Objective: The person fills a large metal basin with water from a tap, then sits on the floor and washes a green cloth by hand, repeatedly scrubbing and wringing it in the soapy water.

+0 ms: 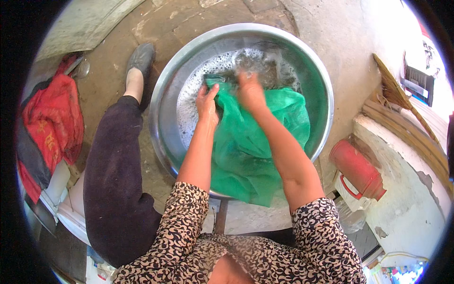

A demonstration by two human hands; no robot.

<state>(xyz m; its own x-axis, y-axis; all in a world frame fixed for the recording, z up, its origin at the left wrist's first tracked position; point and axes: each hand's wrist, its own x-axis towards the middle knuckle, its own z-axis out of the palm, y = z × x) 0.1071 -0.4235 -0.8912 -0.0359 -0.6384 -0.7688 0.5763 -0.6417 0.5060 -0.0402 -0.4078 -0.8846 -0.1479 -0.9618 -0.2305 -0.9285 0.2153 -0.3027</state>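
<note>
A large metal basin (161, 103) of soapy water (191, 88) stands before me. Green thin cloth (244, 138) lies partly in the water and hangs over the near rim toward my lap. Its far end has a darker green folded band (214, 78). That end is pinched between the thumb and fingers of my left hand (208, 106). To its right, my right hand (251, 90) is blurred, low over the cloth's upper part where water churns. Its fingertips are lost in the splash, so its grip is unclear.
A red thermos flask (356, 170) stands at the right beside a peeling wall (400, 198). Behind it leans a straw broom (400, 92). Red and dark fabric (53, 124) drapes at the left. My left foot, in a grey shoe (141, 56), rests on the floor beside the basin.
</note>
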